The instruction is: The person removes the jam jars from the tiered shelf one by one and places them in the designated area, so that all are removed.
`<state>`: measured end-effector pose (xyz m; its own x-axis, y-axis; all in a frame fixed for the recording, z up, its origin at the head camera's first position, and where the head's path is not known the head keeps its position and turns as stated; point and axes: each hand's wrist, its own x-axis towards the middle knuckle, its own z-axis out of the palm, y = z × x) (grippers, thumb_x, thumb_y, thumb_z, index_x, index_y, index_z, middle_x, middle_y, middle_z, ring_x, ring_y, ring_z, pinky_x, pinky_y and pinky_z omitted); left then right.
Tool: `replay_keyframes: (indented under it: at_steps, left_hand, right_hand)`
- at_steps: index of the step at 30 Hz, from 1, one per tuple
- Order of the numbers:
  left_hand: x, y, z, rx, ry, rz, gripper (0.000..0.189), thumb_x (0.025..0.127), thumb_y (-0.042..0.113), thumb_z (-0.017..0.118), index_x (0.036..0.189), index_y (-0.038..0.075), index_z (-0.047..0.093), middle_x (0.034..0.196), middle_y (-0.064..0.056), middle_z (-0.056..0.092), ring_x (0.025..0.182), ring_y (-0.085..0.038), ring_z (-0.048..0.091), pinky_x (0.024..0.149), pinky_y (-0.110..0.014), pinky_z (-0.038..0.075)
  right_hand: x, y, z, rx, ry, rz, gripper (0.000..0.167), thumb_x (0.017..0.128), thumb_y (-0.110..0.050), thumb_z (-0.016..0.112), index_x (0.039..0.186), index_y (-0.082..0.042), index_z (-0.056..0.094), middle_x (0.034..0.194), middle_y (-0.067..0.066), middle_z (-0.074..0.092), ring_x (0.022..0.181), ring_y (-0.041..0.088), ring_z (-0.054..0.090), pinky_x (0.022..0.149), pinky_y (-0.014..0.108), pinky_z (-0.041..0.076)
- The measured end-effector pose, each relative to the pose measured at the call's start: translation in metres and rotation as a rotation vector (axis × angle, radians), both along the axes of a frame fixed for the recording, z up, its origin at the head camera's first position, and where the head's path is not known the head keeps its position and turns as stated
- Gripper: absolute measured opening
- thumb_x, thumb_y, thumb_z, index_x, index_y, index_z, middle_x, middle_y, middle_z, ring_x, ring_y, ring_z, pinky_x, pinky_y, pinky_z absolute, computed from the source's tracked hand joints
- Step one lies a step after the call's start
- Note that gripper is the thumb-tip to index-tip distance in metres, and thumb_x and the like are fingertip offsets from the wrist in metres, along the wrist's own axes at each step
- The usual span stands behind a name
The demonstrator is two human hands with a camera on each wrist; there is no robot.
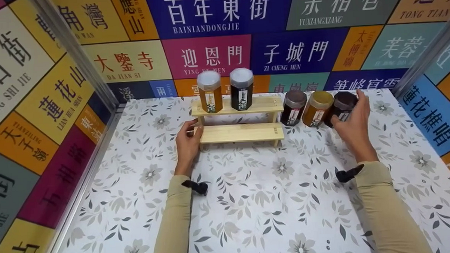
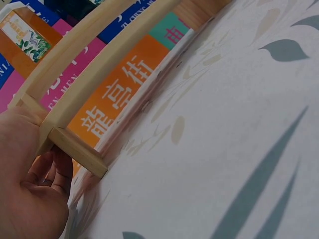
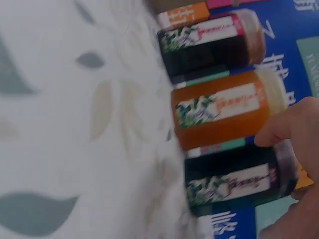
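The left hand [image 1: 188, 142] holds the wooden rack [image 1: 242, 133], the right hand [image 1: 355, 127] the rightmost dark jar [image 1: 343, 104]; only the right wrist view shows its whole label [image 3: 244, 182].

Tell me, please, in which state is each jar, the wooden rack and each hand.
Wooden rack: upright, held at its left end
Amber jar on the rack: upright, lidded
Dark jar on the rack: upright, lidded
Leftmost table jar: upright
Middle table jar: upright
Rightmost jar: gripped; I cannot tell whether lifted
Left hand: holding the rack
Right hand: gripping the rightmost jar
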<state>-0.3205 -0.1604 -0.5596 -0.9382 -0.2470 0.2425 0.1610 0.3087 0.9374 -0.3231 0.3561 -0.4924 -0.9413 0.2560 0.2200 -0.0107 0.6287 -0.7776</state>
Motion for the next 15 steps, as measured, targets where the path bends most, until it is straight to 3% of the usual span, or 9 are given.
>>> replay_keyframes:
  at_steps: [3, 6, 8, 11, 14, 15]
  left_hand:
    - [0.0, 0.0, 0.001, -0.005, -0.007, 0.007, 0.028, 0.105, 0.029, 0.073, 0.132, 0.02, 0.074, 0.126, -0.009, 0.074, 0.105, -0.024, 0.067, 0.09, -0.037, 0.053]
    - [0.0, 0.0, 0.001, -0.009, -0.013, 0.016, 0.028, 0.105, 0.03, 0.074, 0.131, 0.02, 0.074, 0.125, -0.008, 0.074, 0.103, -0.024, 0.067, 0.087, -0.035, 0.053]
    - [0.001, 0.0, 0.001, -0.008, -0.013, 0.017, 0.028, 0.105, 0.03, 0.074, 0.131, 0.019, 0.075, 0.125, -0.009, 0.074, 0.101, -0.023, 0.066, 0.086, -0.035, 0.052]
    - [0.0, 0.0, 0.001, -0.004, -0.009, 0.015, 0.028, 0.104, 0.029, 0.075, 0.131, 0.019, 0.075, 0.124, -0.011, 0.074, 0.1, -0.024, 0.066, 0.086, -0.034, 0.052]
    - [0.0, 0.0, 0.001, -0.003, -0.011, 0.017, 0.028, 0.104, 0.029, 0.075, 0.13, 0.019, 0.075, 0.124, -0.01, 0.074, 0.1, -0.023, 0.066, 0.086, -0.034, 0.052]
    - [0.0, 0.0, 0.001, -0.002, -0.012, 0.018, 0.028, 0.104, 0.029, 0.075, 0.13, 0.019, 0.075, 0.123, -0.01, 0.074, 0.099, -0.023, 0.066, 0.086, -0.034, 0.052]
  right_hand:
    - [0.002, -0.015, 0.013, 0.036, 0.048, 0.016, 0.099, 0.101, -0.018, 0.07, 0.175, -0.029, 0.004, 0.184, 0.004, 0.0, 0.171, 0.024, -0.004, 0.137, 0.055, 0.011]
    - [0.003, -0.035, 0.023, 0.032, 0.123, 0.046, 0.093, 0.101, -0.017, 0.072, 0.174, -0.028, 0.016, 0.182, 0.004, 0.014, 0.169, 0.025, 0.012, 0.137, 0.053, 0.018]
    - [0.003, -0.05, 0.028, 0.017, 0.173, 0.071, 0.087, 0.1, -0.015, 0.073, 0.172, -0.027, 0.025, 0.179, 0.004, 0.025, 0.164, 0.027, 0.028, 0.132, 0.054, 0.03]
    - [0.001, -0.072, 0.032, -0.018, 0.23, 0.115, 0.078, 0.1, -0.013, 0.073, 0.168, -0.025, 0.035, 0.173, 0.004, 0.038, 0.154, 0.028, 0.043, 0.119, 0.055, 0.046]
    - [-0.005, -0.094, 0.031, -0.067, 0.301, 0.177, 0.07, 0.099, -0.01, 0.075, 0.162, -0.017, 0.044, 0.164, 0.009, 0.05, 0.148, 0.029, 0.05, 0.114, 0.055, 0.049]
    - [-0.007, -0.101, 0.031, -0.089, 0.313, 0.205, 0.069, 0.099, -0.009, 0.075, 0.161, -0.015, 0.045, 0.163, 0.01, 0.051, 0.15, 0.029, 0.049, 0.118, 0.055, 0.048]
